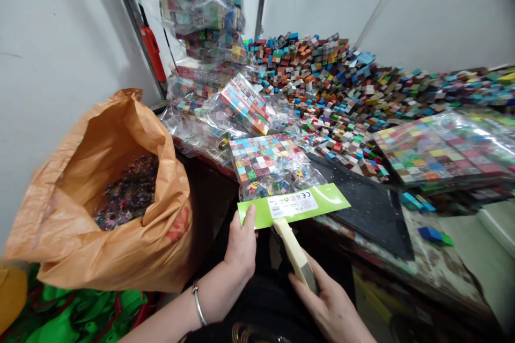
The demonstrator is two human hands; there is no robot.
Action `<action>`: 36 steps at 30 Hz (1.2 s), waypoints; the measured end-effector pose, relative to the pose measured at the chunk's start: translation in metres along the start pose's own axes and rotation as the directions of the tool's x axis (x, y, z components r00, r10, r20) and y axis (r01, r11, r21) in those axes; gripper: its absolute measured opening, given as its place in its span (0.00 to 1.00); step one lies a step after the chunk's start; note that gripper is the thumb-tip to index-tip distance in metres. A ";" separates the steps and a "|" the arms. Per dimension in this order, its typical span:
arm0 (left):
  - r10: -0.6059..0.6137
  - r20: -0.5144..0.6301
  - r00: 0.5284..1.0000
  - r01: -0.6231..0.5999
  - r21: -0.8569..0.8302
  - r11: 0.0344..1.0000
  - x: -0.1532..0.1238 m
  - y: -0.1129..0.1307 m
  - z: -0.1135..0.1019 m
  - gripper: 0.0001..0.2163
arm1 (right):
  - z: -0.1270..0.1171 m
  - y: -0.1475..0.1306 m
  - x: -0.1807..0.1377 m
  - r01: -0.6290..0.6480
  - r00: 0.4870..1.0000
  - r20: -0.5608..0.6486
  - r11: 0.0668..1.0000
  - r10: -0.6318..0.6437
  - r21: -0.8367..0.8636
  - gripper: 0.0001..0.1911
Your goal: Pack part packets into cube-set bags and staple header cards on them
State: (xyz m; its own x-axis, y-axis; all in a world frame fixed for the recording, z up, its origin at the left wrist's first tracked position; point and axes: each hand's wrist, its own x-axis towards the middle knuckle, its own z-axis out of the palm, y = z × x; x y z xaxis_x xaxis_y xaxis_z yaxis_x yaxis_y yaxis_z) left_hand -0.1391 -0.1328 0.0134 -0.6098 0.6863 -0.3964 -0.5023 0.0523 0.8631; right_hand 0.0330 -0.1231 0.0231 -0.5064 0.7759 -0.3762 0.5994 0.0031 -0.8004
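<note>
Apparently stapling green header card point(257, 214) onto clear bag of printed cubes point(267, 159)
Pinching card's left end with left hand point(241, 241), thumb on top, other fingers mostly hidden; gripping cream-and-black stapler point(295, 254) with right hand point(324, 297), fingers clamped around it, nose at card's lower edge, with bag over near edge of counter point(438, 257), just left of black mat point(374, 220); next, likely calls for holding card flat, squaring stapler, squeezing firmly

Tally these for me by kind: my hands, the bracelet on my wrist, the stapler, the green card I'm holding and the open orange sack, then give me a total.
Hands: 2, left hand and right hand
Bracelet: 1
Stapler: 1
Green card: 1
Orange sack: 1
Total: 6
</note>
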 end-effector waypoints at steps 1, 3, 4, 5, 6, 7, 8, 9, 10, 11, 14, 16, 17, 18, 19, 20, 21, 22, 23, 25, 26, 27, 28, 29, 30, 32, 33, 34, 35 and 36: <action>-0.003 -0.001 1.000 0.003 -0.013 1.000 0.000 0.000 0.000 0.16 | 0.001 -0.003 0.001 0.007 1.000 -0.002 1.000 -0.007 0.008 0.28; 0.005 -0.020 1.000 -0.006 -0.030 1.000 0.000 -0.001 -0.001 0.16 | 0.004 -0.006 0.004 0.017 1.000 0.008 0.999 -0.017 0.029 0.29; 0.012 -0.035 0.999 -0.014 -0.032 0.999 0.001 -0.002 -0.001 0.16 | 0.005 -0.007 0.005 0.016 1.000 0.016 0.999 -0.016 0.050 0.30; 0.018 -0.049 0.999 -0.019 -0.029 0.999 0.001 -0.002 -0.001 0.16 | 0.006 -0.008 0.007 0.013 1.000 0.026 0.997 -0.015 0.077 0.31; 0.020 -0.058 0.998 -0.022 -0.025 0.999 0.001 -0.003 -0.001 0.16 | 0.008 -0.009 0.008 0.010 0.999 0.036 0.994 -0.014 0.108 0.32; 0.019 -0.060 0.998 -0.020 -0.023 1.000 0.001 -0.003 -0.001 0.16 | 0.008 -0.010 0.009 0.008 0.999 0.043 0.990 -0.014 0.138 0.33; 0.012 -0.057 0.998 -0.014 -0.021 1.000 0.001 -0.003 -0.001 0.16 | 0.009 -0.012 0.010 0.008 0.998 0.053 0.986 -0.017 0.164 0.34; 0.001 -0.047 0.999 -0.002 -0.019 1.000 0.000 -0.003 -0.001 0.16 | 0.009 -0.014 0.011 0.008 0.998 0.064 0.982 -0.020 0.187 0.35; -0.015 -0.033 0.999 0.014 -0.018 1.000 0.000 -0.003 -0.001 0.16 | 0.009 -0.018 0.012 0.006 0.997 0.077 0.979 -0.022 0.206 0.35; -0.031 -0.018 0.999 0.031 -0.017 0.999 -0.001 -0.002 -0.001 0.16 | 0.009 -0.021 0.012 0.000 0.995 0.094 0.975 -0.021 0.220 0.35; -0.060 0.032 0.998 0.062 -0.040 0.997 -0.001 0.000 -0.003 0.15 | 0.006 -0.032 0.015 -0.067 0.985 0.168 0.976 0.032 0.206 0.27; -0.079 0.093 0.993 0.088 -0.098 0.991 0.001 0.002 -0.006 0.14 | 0.003 -0.036 0.016 -0.105 0.976 0.204 0.981 0.070 0.164 0.18; -0.098 0.132 0.986 0.117 -0.140 0.983 0.003 0.004 -0.009 0.14 | 0.003 -0.037 0.017 -0.114 0.974 0.212 0.982 0.081 0.150 0.15; -0.123 0.169 0.978 0.154 -0.181 0.971 0.004 0.005 -0.011 0.14 | 0.002 -0.037 0.017 -0.120 0.973 0.213 0.982 0.087 0.147 0.14; -0.153 0.195 0.969 0.194 -0.209 0.959 0.006 0.008 -0.014 0.15 | 0.001 -0.036 0.017 -0.125 0.973 0.212 0.980 0.091 0.155 0.13; -0.181 0.208 0.961 0.226 -0.219 0.949 0.008 0.010 -0.016 0.15 | 0.001 -0.036 0.017 -0.132 0.972 0.216 0.977 0.094 0.167 0.13; -0.198 0.210 0.957 0.242 -0.208 0.948 0.010 0.012 -0.019 0.15 | 0.001 -0.035 0.016 -0.138 0.970 0.222 0.974 0.096 0.182 0.13; -0.203 0.206 0.957 0.241 -0.180 0.954 0.011 0.014 -0.020 0.15 | 0.001 -0.035 0.016 -0.144 0.968 0.230 0.970 0.098 0.196 0.14; -0.193 0.201 0.960 0.223 -0.141 0.964 0.012 0.015 -0.022 0.15 | 0.001 -0.035 0.016 -0.148 0.966 0.240 0.967 0.097 0.207 0.14; -0.140 0.203 0.969 0.156 -0.069 0.985 0.013 0.017 -0.023 0.14 | 0.002 -0.036 0.016 -0.146 0.965 0.247 0.965 0.090 0.219 0.15; -0.109 0.210 0.972 0.120 -0.042 0.992 0.013 0.016 -0.023 0.14 | 0.003 -0.036 0.016 -0.143 0.966 0.241 0.966 0.090 0.214 0.15; -0.080 0.215 0.973 0.086 -0.021 0.996 0.013 0.016 -0.022 0.13 | 0.004 -0.037 0.017 -0.138 0.969 0.230 0.970 0.090 0.202 0.15; -0.054 0.216 0.975 0.056 -0.002 0.998 0.013 0.016 -0.022 0.13 | 0.005 -0.037 0.018 -0.130 0.972 0.219 0.974 0.088 0.187 0.15; -0.032 0.216 0.976 0.030 0.016 0.999 0.012 0.016 -0.021 0.13 | 0.007 -0.038 0.019 -0.121 0.975 0.208 0.978 0.084 0.172 0.15; -0.017 0.214 0.977 0.009 0.034 0.999 0.011 0.015 -0.021 0.13 | 0.008 -0.039 0.020 -0.113 0.976 0.200 0.981 0.080 0.158 0.15; -0.002 0.205 0.979 -0.011 0.063 0.998 0.011 0.016 -0.021 0.13 | 0.011 -0.040 0.023 -0.095 0.979 0.195 0.985 0.066 0.145 0.15; -0.005 0.201 0.980 -0.010 0.074 0.997 0.010 0.016 -0.021 0.13 | 0.012 -0.042 0.024 -0.088 0.979 0.196 0.987 0.060 0.137 0.14; -0.012 0.198 0.980 -0.005 0.084 0.996 0.010 0.016 -0.021 0.13 | 0.013 -0.044 0.025 -0.081 0.979 0.195 0.989 0.055 0.127 0.14; -0.019 0.197 0.980 0.001 0.093 0.996 0.010 0.017 -0.021 0.13 | 0.014 -0.045 0.025 -0.071 0.980 0.195 0.991 0.047 0.115 0.13; -0.024 0.199 0.980 0.004 0.100 0.995 0.010 0.017 -0.021 0.13 | 0.015 -0.047 0.026 -0.061 0.980 0.195 0.993 0.040 0.101 0.12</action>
State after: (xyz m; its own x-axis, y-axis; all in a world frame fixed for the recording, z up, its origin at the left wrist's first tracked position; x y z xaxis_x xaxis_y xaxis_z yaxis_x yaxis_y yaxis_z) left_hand -0.1668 -0.1407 0.0178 -0.4630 0.8155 -0.3472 -0.4411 0.1277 0.8883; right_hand -0.0182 -0.1129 0.0441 -0.5931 0.6373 -0.4920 0.5637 -0.1076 -0.8189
